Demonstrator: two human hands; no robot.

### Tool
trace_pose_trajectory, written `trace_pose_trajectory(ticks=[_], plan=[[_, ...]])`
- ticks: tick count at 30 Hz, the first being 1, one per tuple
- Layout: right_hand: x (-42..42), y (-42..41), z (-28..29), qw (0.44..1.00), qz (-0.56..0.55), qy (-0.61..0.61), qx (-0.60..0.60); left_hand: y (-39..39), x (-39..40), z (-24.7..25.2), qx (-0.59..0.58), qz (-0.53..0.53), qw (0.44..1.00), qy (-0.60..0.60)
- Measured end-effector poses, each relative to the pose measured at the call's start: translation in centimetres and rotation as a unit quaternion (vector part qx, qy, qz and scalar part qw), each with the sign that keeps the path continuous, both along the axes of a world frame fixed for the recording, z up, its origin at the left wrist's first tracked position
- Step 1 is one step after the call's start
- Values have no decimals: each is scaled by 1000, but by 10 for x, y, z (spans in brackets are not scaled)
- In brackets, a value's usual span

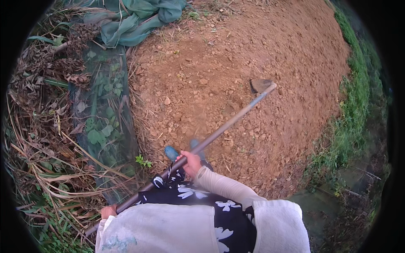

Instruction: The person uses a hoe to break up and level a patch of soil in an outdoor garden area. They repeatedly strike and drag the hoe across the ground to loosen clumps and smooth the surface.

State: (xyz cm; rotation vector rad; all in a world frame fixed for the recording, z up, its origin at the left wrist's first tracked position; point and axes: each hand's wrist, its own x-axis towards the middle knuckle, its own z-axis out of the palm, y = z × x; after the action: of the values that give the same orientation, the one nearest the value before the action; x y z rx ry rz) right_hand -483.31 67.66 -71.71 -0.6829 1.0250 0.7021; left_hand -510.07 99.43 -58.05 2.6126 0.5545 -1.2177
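A long-handled hoe (226, 126) runs from the lower left to the upper right across my body. My right hand (190, 163) grips the middle of its shaft, in front of my legs. Farther down, my left hand (109, 212) is closed around the shaft near its rear end, partly hidden by a towel and sleeve. The metal hoe blade (261, 85) rests at the far end against loose brown soil (202, 104); its lower edge is hard to make out.
Green netting (139, 22) lies bunched at the upper left, with more netting (106, 126) over leaves below. Dry stalks (47, 110) cover the left side. Green plants (354, 110) edge the soil at right. My blue shoes (171, 153) stand on the soil.
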Motion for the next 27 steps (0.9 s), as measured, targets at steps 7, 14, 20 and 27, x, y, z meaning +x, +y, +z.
trace_pose_trajectory(ticks=[7, 14, 20, 27], plan=[[95, -69, 36, 979, -71, -153, -112, -35, 59, 14, -31, -5, 997, -69], [93, -16, -32, 985, -60, -65, -151, -19, 54, 71, 11, -49, 998, -45], [29, 20, -13, 995, -11, 20, -97, 23, -30, 58, 68, -17, 997, 32], [76, 15, 37, 993, -64, -61, -82, 21, 47, 87, 200, -33, 962, -183]])
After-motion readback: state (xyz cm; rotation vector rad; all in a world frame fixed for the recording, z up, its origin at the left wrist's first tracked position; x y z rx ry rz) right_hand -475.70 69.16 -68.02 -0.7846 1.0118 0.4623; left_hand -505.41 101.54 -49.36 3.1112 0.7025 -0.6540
